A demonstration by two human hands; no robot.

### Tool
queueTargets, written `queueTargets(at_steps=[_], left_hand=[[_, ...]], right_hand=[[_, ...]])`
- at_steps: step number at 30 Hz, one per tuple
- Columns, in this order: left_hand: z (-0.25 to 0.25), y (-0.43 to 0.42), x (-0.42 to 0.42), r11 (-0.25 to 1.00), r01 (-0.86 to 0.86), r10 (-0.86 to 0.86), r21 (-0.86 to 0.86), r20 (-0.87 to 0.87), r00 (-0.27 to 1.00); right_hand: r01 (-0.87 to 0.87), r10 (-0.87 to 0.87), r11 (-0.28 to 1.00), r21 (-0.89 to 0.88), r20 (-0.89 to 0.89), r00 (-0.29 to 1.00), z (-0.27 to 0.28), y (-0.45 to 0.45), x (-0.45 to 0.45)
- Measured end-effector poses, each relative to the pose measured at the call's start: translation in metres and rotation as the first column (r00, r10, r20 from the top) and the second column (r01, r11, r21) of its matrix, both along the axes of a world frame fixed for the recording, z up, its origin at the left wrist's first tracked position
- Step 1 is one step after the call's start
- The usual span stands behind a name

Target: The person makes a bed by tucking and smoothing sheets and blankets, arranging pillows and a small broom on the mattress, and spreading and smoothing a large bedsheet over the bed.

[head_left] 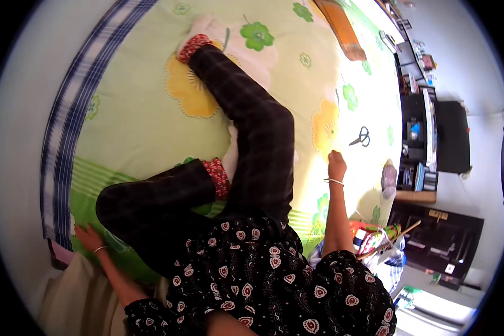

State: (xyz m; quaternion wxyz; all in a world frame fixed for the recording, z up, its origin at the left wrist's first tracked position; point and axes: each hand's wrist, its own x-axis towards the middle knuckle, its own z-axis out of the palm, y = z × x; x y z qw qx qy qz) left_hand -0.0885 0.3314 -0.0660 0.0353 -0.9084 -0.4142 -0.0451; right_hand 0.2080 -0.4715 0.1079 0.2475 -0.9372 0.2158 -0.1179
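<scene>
My left hand lies on the green-striped edge of the flowered bedsheet, its fingers spread and nothing seen in them. Out on the sunlit side, my right hand rests on the sheet with its fingers drawn together; whatever they may hold is hidden. Dark-handled scissors lie on the sheet just beyond the right hand, apart from it. My legs in dark checked trousers are bent across the bed between the two hands.
A long brown wooden-looking piece lies at the far side. Near the bed's right edge sit a purplish, clear-wrapped item and a heap of colourful cloth with a stick. Shelves and a dark door stand beyond.
</scene>
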Motion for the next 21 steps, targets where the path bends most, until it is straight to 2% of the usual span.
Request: queueTargets(at_steps=[1, 2, 3, 4, 5, 6, 8, 11, 13, 14, 15, 16, 18, 20, 21], left_hand=[[-0.02, 0.025, -0.015, 0.999, 0.011, -0.007, -0.043, 0.078, 0.997], [-0.03, 0.037, -0.016, 0.995, 0.024, -0.009, -0.094, 0.154, 0.988], [-0.008, 0.031, -0.001, 0.991, -0.032, 0.037, -0.129, 0.035, 0.999], [0.034, 0.02, 0.018, 0.984, -0.093, 0.079, -0.152, -0.092, 0.993], [0.064, 0.01, 0.033, 0.974, -0.159, 0.122, -0.163, -0.22, 0.968], [0.07, 0.011, 0.039, 0.991, -0.083, 0.057, -0.105, -0.233, 0.971], [0.077, 0.02, 0.041, 0.998, 0.064, -0.059, 0.01, -0.272, 0.96], [0.078, 0.042, 0.036, 0.948, 0.266, -0.195, 0.173, -0.343, 0.919], [0.062, 0.054, 0.026, 0.76, 0.455, -0.423, 0.463, -0.179, 0.888], [0.045, 0.06, 0.029, 0.629, 0.474, -0.532, 0.616, -0.103, 0.841], [0.03, 0.072, 0.035, 0.854, 0.377, -0.351, 0.359, -0.136, 0.926], [0.055, 0.042, 0.052, 0.903, 0.347, -0.31, 0.254, -0.175, 0.935], [0.132, -0.048, 0.103, 0.968, 0.245, -0.223, 0.053, -0.267, 0.938], [0.065, -0.029, 0.089, 0.902, 0.392, -0.388, 0.18, -0.057, 0.92], [0.044, -0.02, 0.081, 0.858, 0.443, -0.467, 0.261, 0.034, 0.884]], right_hand=[[-0.067, 0.059, 0.988, -0.137, -0.061, 0.996, -0.024, -0.019, -0.017], [-0.033, 0.025, 0.998, -0.051, -0.135, 0.991, -0.032, -0.017, -0.032], [-0.044, 0.047, 0.999, 0.027, -0.143, 0.989, -0.047, -0.018, -0.047], [0.067, -0.024, 0.978, 0.197, -0.214, 0.977, -0.071, -0.023, -0.058], [0.232, -0.077, 0.864, 0.447, -0.339, 0.938, -0.058, -0.004, -0.061], [0.357, -0.09, 0.718, 0.597, -0.428, 0.899, -0.048, 0.015, -0.06], [0.274, -0.01, 0.657, 0.702, -0.356, 0.934, -0.068, 0.024, -0.061], [0.115, 0.019, 0.726, 0.678, -0.187, 0.982, -0.088, 0.042, -0.041], [0.245, 0.058, 0.632, 0.735, -0.36, 0.931, -0.088, 0.034, -0.03], [0.285, 0.095, 0.59, 0.756, -0.415, 0.905, -0.085, 0.033, -0.01], [0.327, 0.067, 0.584, 0.743, -0.446, 0.893, -0.075, 0.039, -0.001], [0.347, 0.064, 0.437, 0.83, -0.414, 0.908, -0.079, 0.035, 0.003], [0.452, -0.049, 0.229, 0.862, -0.454, 0.89, -0.094, 0.027, 0.002], [0.444, 0.041, 0.099, 0.891, -0.449, 0.893, -0.088, 0.037, 0.003], [0.43, -0.053, 0.131, 0.893, -0.427, 0.903, -0.08, 0.053, 0.007]])
